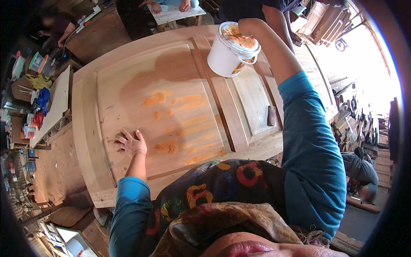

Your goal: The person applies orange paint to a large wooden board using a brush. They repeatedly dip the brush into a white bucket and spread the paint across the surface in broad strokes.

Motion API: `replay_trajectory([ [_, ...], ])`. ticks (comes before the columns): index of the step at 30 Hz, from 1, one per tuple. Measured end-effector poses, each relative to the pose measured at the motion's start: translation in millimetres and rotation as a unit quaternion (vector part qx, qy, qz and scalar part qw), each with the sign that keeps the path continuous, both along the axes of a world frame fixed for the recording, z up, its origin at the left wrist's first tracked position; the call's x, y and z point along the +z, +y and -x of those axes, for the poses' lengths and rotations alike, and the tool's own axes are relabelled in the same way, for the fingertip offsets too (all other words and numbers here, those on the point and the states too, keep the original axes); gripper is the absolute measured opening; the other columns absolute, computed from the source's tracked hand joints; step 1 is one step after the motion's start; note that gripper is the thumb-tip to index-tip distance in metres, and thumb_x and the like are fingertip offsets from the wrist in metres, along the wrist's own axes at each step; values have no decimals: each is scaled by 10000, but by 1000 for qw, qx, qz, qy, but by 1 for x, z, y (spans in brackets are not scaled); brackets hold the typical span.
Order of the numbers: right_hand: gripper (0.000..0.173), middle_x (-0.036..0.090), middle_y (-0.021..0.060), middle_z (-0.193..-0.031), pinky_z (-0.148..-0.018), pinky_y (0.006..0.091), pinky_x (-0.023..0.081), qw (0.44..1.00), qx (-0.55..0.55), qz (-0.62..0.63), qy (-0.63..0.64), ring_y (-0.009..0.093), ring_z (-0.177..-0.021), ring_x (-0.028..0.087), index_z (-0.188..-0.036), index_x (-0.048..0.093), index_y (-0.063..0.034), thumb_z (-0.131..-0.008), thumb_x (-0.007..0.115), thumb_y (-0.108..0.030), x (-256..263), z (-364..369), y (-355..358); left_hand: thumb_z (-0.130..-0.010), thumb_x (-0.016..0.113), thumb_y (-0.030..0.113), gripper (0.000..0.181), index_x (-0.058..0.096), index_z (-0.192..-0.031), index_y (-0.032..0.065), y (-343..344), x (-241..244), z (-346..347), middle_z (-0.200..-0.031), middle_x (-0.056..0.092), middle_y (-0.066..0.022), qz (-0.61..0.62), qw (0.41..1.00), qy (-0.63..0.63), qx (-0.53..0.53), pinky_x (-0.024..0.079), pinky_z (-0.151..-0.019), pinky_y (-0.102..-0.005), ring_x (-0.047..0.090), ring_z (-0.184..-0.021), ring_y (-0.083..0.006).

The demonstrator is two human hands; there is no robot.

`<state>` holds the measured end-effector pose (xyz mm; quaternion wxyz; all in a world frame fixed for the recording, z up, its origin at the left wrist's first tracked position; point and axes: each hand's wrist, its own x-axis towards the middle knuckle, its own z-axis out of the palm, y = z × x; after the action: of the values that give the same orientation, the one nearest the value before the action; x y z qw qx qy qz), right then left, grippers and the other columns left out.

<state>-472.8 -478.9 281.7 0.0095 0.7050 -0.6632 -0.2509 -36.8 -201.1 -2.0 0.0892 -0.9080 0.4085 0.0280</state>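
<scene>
A large panelled wooden door (pixel 144 67) lies flat before me. My left hand (pixel 131 144) hovers over or rests on its left panel, fingers spread and holding nothing. Orange filler paste (pixel 157 98) marks the panel in blobs and streaks to the right of that hand. At the door's far side stands a white plastic bucket (pixel 221 57) of the same paste, its wire handle hanging down. My right hand (pixel 250 28) is at the bucket's mouth; its fingers are partly hidden, so what they hold cannot be told. A small brown block (pixel 271 116) lies on the narrower right panel.
A side table (pixel 53 106) with cloths and containers stands at the left. Beyond the door, a person's hands (pixel 184 5) rest on a white board (pixel 176 14). Another person's arm (pixel 277 24) is close behind my right hand. Wood offcuts (pixel 353 119) are piled at the right.
</scene>
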Motion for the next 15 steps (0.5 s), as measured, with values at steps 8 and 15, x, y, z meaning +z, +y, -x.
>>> replay_trajectory([
  [8,187,662,82,-730,-590,338,526,992,-59,-110,26,201,-654,633,-907,695,10,-841,593,-132,16,2,-14,-903,289,656,777,156,-1522,204,0,3,-1,-1553,87,-191,12,1000,12,-6,189,-1062,-665,89,-1411,-464],
  [15,222,654,76,-749,-525,334,505,972,-30,-221,-68,187,-598,595,-1004,709,-117,-826,582,-78,39,-10,26,-909,281,650,766,150,-1524,213,2,6,1,-1557,85,-204,5,1000,9,-13,193,-1071,-647,90,-1408,-477],
])
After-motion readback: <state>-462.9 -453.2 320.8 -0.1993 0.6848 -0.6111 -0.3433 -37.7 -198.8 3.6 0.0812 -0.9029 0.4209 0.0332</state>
